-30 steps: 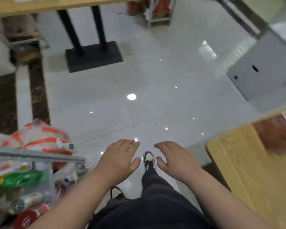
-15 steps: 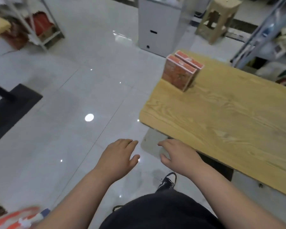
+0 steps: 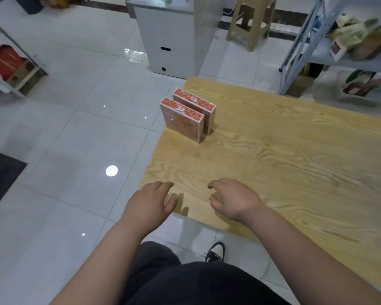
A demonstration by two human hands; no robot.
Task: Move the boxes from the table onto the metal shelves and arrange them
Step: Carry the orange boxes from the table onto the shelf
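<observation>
The person is turning toward the table [image 3: 295, 172]: a second ago the view was mostly glossy floor with only a corner of the tabletop showing, and now the wooden surface is filling the right half of the picture, with both hands reaching over its near edge. This likely means the person is coming back for another load, so the pick-up step is just beginning.

Two boxes [image 3: 187, 116] are standing upright on their narrow sides near the table's far left corner, one just behind the other, touching or nearly so. They are flat, rectangular and orange-red with pale edges, and a sheen on the front face suggests a clear plastic wrap, which could be slippery to hold.

The left hand [image 3: 149, 204] is hovering at the table's near corner with its fingers loosely spread and holding nothing. The right hand [image 3: 233, 200] is hovering over the wood with its fingers slightly curled, also empty. Both are well apart from the boxes.

The tabletop is showing a pale yellow wood grain with a smooth finish. The floor [image 3: 75, 128] is made of shiny light tiles that are reflecting ceiling lights. Grey metal shelves [image 3: 299, 51] are standing beyond the table at the upper right, already carrying blurred packets. A beige plastic stool [image 3: 249, 23] is sitting near a grey cabinet [image 3: 169, 42].
</observation>
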